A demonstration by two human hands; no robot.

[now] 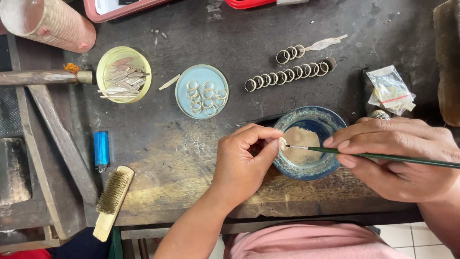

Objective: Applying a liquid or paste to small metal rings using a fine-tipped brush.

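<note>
Pretty cramped at the front edge of the workbench: the blue bowl of tan paste sits just back from that edge, and the only open patch is the worn strip between the wire brush and the left hand. The left hand comes in from below, wrist bent, fingers curled shut pinching a small pale ring over the bowl's left rim. The right hand lies flat from the right, gripping a thin green brush whose tip touches the ring, with a row of rings and blue lid further back.
</note>
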